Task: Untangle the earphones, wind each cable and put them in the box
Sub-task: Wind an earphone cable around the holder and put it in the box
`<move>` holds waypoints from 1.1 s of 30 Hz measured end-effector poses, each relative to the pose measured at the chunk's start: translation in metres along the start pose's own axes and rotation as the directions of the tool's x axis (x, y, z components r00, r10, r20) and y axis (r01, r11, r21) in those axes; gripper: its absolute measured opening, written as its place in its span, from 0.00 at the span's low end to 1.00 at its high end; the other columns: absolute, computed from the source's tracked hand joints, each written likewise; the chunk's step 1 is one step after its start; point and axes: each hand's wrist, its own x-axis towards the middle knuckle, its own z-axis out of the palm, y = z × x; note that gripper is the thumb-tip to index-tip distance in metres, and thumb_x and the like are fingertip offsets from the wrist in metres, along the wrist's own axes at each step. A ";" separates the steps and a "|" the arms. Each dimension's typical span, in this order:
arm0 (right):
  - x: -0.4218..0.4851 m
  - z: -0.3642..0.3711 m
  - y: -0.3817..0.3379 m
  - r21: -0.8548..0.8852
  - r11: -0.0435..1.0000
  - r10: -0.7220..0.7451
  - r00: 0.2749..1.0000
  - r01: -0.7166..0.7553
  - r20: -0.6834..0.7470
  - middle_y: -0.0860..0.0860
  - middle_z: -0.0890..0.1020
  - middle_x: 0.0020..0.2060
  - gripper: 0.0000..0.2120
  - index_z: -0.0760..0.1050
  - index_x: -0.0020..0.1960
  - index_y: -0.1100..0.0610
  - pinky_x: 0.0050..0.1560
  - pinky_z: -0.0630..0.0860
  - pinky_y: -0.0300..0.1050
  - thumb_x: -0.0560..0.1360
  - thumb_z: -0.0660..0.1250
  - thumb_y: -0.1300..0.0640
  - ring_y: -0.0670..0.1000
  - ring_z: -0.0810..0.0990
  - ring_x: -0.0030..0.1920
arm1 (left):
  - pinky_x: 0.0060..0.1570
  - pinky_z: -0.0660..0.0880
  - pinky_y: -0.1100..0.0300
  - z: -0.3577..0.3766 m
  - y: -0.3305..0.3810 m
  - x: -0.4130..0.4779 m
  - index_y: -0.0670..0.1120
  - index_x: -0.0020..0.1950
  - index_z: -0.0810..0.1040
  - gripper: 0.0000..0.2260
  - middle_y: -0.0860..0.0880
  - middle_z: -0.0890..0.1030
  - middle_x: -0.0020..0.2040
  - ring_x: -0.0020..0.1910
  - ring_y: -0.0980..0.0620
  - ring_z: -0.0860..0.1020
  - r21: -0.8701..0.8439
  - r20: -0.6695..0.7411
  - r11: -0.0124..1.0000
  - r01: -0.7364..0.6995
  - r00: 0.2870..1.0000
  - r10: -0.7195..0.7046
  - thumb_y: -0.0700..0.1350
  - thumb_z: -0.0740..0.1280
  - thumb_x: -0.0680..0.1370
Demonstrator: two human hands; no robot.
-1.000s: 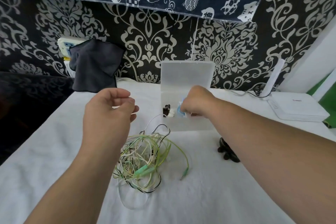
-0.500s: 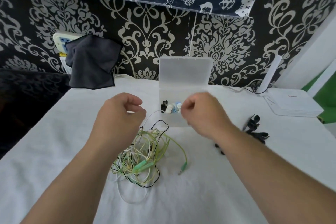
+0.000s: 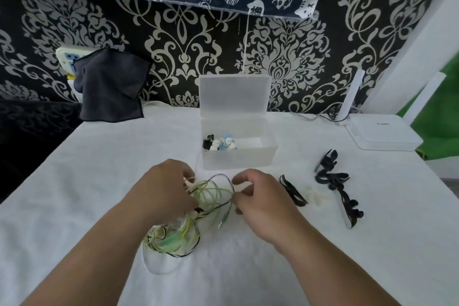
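Note:
A tangle of green, white and black earphone cables (image 3: 188, 226) lies on the white tablecloth in front of me. My left hand (image 3: 164, 189) rests on top of the tangle with its fingers curled into the cables. My right hand (image 3: 258, 196) pinches a cable loop at the tangle's right edge. Behind them stands the translucent plastic box (image 3: 248, 156) with its lid upright. Inside it, at the left, sit wound earphones (image 3: 221, 143) in black, white and blue.
Black cable ties (image 3: 335, 181) and a small white item (image 3: 318, 196) lie to the right of my hands. A white router (image 3: 382, 134) sits at the far right. A dark cloth (image 3: 109, 87) hangs at the back left, against the patterned wall.
My right hand has left the box and come down to the tangle. My left hand has dropped onto the cables too. The view has tilted down.

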 end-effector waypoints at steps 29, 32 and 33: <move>-0.015 -0.113 -0.002 0.951 0.291 0.098 0.986 0.102 -0.136 0.47 0.59 0.26 0.10 0.78 0.43 0.57 0.22 0.67 0.36 0.81 0.61 0.57 0.44 0.57 0.20 | 0.31 0.71 0.58 -0.020 -0.025 0.013 0.49 0.38 0.78 0.13 0.46 0.80 0.35 0.34 0.43 0.77 -0.282 -0.447 0.956 0.078 0.871 -0.203 0.31 0.62 0.69; -0.013 -0.118 0.006 0.908 0.408 0.087 0.985 0.099 -0.146 0.48 0.59 0.27 0.10 0.81 0.46 0.56 0.20 0.56 0.36 0.80 0.61 0.57 0.44 0.56 0.21 | 0.33 0.74 0.56 -0.023 -0.029 0.016 0.51 0.38 0.78 0.11 0.47 0.80 0.37 0.36 0.43 0.78 -0.197 -0.488 0.964 0.181 0.834 -0.257 0.34 0.64 0.69; -0.013 -0.117 0.007 0.886 0.456 0.086 0.987 0.082 -0.136 0.48 0.59 0.28 0.11 0.82 0.47 0.56 0.21 0.54 0.36 0.80 0.61 0.57 0.44 0.55 0.21 | 0.34 0.75 0.56 -0.024 -0.027 0.016 0.51 0.39 0.77 0.12 0.48 0.80 0.38 0.36 0.43 0.78 -0.173 -0.464 0.965 0.195 0.849 -0.254 0.33 0.64 0.69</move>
